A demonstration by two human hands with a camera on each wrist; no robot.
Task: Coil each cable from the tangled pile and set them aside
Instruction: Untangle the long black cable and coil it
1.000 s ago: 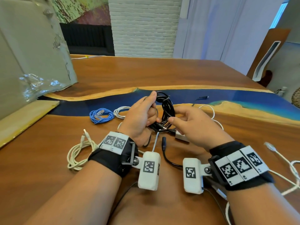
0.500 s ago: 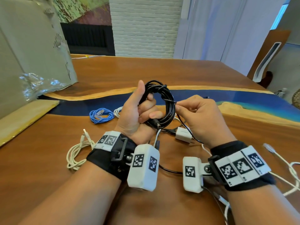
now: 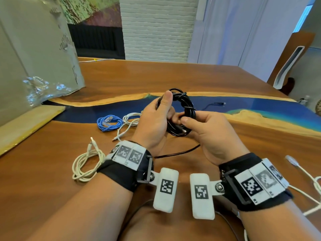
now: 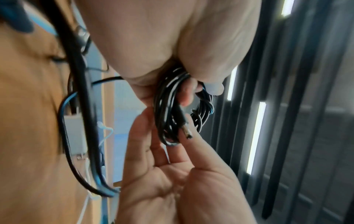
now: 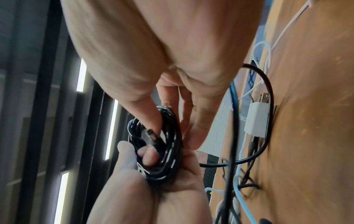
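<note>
Left hand [image 3: 152,122] grips the black cable coil [image 3: 182,115], now lowered toward the counter [image 3: 191,79]; right hand [image 3: 208,134] has shifted to pinching its wraps, so coiling appears nearly finished.

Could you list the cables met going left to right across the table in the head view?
Cream coiled cable → blue coiled cable → white coiled cable → black cable coil held by both hands → loose white cable at the right edge.
</note>
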